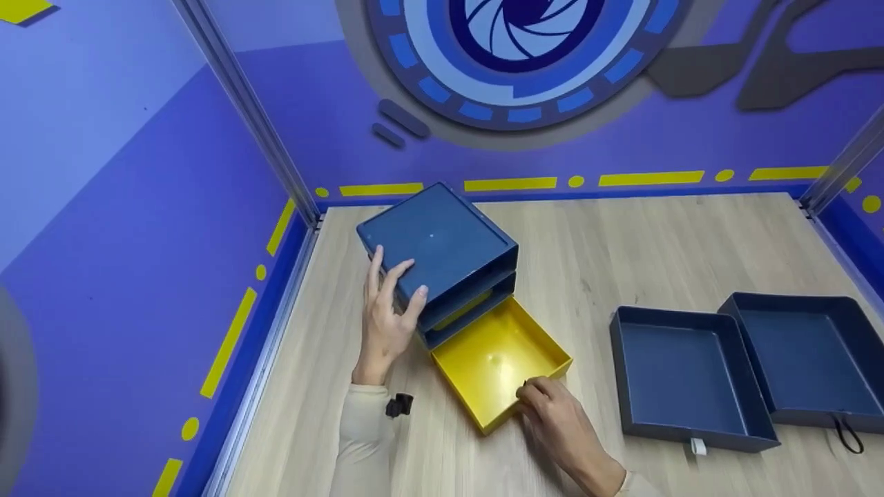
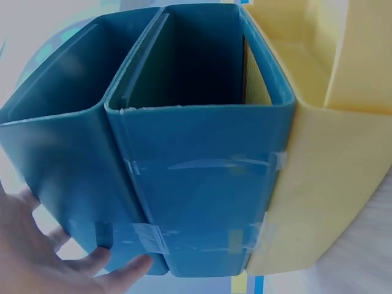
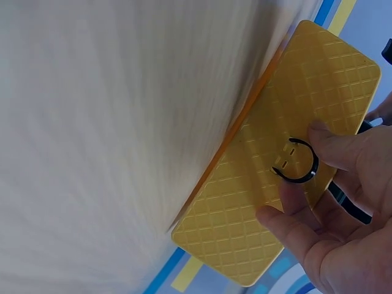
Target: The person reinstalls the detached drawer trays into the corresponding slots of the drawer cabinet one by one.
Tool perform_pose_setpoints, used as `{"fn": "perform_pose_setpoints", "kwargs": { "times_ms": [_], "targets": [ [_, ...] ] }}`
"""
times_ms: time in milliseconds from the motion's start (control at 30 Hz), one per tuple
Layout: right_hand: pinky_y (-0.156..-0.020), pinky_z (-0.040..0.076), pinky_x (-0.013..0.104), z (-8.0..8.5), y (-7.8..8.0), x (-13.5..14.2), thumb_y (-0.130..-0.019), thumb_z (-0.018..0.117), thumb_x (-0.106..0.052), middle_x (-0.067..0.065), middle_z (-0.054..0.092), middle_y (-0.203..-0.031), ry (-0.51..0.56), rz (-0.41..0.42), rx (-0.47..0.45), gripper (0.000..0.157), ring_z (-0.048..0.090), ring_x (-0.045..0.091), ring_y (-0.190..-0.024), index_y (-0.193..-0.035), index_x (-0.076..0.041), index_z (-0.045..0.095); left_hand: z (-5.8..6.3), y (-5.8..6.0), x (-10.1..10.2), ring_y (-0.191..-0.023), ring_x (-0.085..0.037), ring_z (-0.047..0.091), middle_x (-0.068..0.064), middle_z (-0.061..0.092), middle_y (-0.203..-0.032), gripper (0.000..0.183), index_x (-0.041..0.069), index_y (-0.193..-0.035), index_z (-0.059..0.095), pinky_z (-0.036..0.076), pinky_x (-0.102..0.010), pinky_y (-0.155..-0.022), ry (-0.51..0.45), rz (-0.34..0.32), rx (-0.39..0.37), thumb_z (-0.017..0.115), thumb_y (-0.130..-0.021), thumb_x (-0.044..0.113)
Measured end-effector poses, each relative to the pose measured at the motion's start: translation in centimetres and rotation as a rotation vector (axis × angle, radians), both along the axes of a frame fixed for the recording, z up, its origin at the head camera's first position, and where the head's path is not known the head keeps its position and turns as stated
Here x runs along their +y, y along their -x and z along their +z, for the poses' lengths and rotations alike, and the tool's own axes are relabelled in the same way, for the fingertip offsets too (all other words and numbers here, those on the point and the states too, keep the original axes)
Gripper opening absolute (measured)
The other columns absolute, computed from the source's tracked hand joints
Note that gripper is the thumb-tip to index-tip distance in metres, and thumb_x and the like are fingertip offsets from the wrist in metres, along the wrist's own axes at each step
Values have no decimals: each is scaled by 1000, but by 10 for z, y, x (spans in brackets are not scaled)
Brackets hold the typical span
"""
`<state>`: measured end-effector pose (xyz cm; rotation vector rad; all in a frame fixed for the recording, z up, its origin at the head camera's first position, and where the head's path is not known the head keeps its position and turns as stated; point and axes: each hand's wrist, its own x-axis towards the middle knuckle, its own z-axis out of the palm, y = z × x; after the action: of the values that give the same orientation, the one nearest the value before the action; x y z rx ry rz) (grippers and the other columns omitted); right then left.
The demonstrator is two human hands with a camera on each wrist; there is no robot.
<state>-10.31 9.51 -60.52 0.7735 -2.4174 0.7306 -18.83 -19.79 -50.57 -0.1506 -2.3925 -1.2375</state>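
Note:
A stacked drawer cabinet [image 1: 438, 238] stands at an angle, two dark blue tiers with drawerless fronts above a yellow tier [image 2: 324, 184]. My left hand [image 1: 390, 321] rests on its left edge, fingers spread over the top. From the lowest tier a yellow drawer [image 1: 494, 359] sticks out toward me, nothing in it. At its front is my right hand [image 1: 563, 421]. In the right wrist view, thumb and fingers touch the quilted yellow front [image 3: 226, 226] on either side of a black loop pull [image 3: 313, 165], which stands out between them unpinched.
Two dark blue drawers lie on the wooden table [image 1: 573, 276] at right, side by side: one [image 1: 680, 373] with a pale tab, the other [image 1: 804, 352] with a black loop. A purple printed wall [image 1: 304, 103] closes the back, another panel [image 1: 138, 310] the left side.

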Motion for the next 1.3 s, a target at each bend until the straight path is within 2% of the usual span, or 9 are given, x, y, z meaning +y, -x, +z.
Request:
{"fn": "perform_pose_setpoints", "kwargs": {
  "times_ms": [133, 300, 567, 933, 1300],
  "targets": [
    [-74, 60, 32, -1, 0, -3, -77, 94, -6, -2, 70, -95, 11, 1, 7, 25, 66, 15, -87, -90, -15, 75, -2, -10, -2, -162, -38, 29, -8, 23, -178, 52, 25, -147, 63, 33, -70, -122, 47, 20, 21, 70, -99, 41],
    [-75, 60, 33, 1, 2, -6, -75, 94, -4, -1, 70, -94, 15, -7, -10, 26, 67, 16, -87, -89, -14, 75, -2, -17, -3, -160, -37, 34, -7, 27, -177, 53, 25, -147, 63, 36, -67, -121, 69, 15, 16, 73, -98, 43],
    [-76, 61, 33, 3, 7, -7, -75, 94, -1, -1, 70, -94, 5, -31, -60, 27, 68, 16, -88, -90, -15, 76, 1, -14, -4, -159, -36, 36, -6, 28, -177, 55, 28, -149, 62, 38, -65, -121, 112, 11, 21, 73, -99, 46],
    [-76, 62, 35, 5, 11, -12, -73, 94, 3, 1, 71, -96, 9, -39, -67, 30, 69, 18, -89, -90, -13, 75, -1, -13, -4, -160, -36, 33, -5, 27, -177, 53, 30, -148, 62, 34, -66, -124, 58, -7, 23, 74, -98, 43],
    [-76, 62, 35, 3, 16, -16, -74, 94, 1, 1, 71, -95, 15, -28, -58, 28, 70, 19, -88, -88, -13, 74, -3, -13, -4, -162, -35, 30, -3, 24, -178, 52, 30, -147, 62, 32, -67, -124, 27, -12, -3, 73, -98, 44]
  ]
}}
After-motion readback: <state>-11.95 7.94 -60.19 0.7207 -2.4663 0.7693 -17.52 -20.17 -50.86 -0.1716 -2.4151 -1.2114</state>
